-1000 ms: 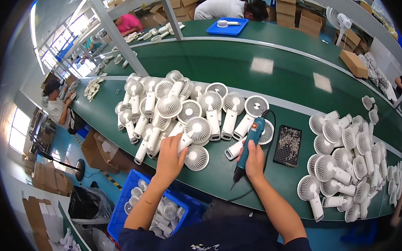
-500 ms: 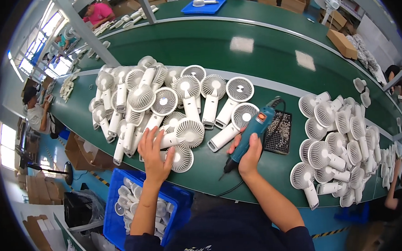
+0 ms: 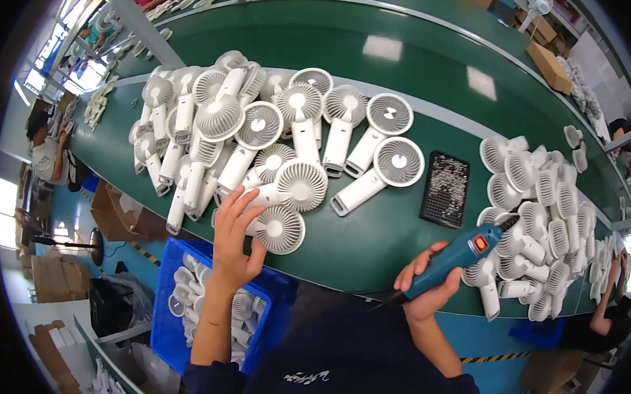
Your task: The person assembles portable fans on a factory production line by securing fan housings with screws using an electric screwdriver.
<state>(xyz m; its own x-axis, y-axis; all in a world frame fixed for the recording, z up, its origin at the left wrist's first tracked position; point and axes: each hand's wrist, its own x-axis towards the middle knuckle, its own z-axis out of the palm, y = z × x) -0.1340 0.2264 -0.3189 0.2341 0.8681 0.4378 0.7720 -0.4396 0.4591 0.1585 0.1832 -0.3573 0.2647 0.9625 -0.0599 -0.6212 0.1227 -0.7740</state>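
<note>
Two hands, one fan at a time — pick cleanly, keep the driver ready

Left hand (image 3: 233,237) lies with fingers spread and open over the near edge of the fan pile, fingertips touching the handle of the white handheld fan (image 3: 278,228) that rests face-up at the front of the green tabletop (image 3: 394,71). Right hand (image 3: 426,285) is clamped around the blue electric screwdriver (image 3: 455,255), its tip pointing up and to the right toward the second heap of white fans (image 3: 544,206).

To do this pick well, I judge the left hand should close on the handle alone, not the grille — the neighbouring fan (image 3: 301,185) lies just beside it and partly overlaps, so a sideways drag could tumble the stack. Lifting it straight toward the body looks safer.

The driver is best kept low and angled away from the fan faces until one lies flat before the person. The black screw tray (image 3: 444,189) sits between the two heaps, within reach of the driver. A blue bin (image 3: 167,326) of fan parts stands below the tabletop's near edge, under the left forearm.
</note>
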